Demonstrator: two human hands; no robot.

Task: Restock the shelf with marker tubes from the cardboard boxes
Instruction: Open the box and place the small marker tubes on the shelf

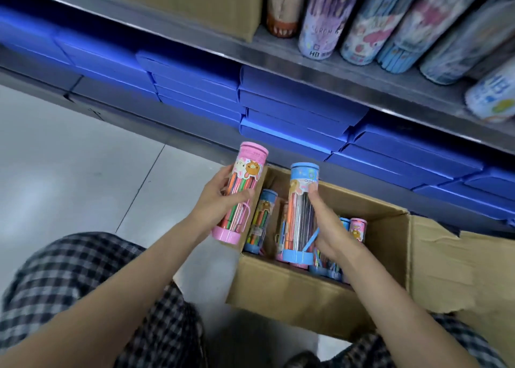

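Setting: tiled floor, open box (312,306) near, shelf (320,69) far above blue packs (292,111).
Left hand (220,197): wrapped round pink tube (239,192), lifted left of box.
Right hand (328,228): wrapped round blue tube (301,214), above box.
Remaining: more tubes (262,220) upright inside box.
Advice: keep both tubes upright, raise clear of flaps, set beside shelved tubes (320,19).

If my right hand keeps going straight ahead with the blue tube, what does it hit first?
Probably the stacked blue boxes on the low shelf: the right hand points the blue-capped tube up and forward at them, above the cardboard box. Depth is unclear.
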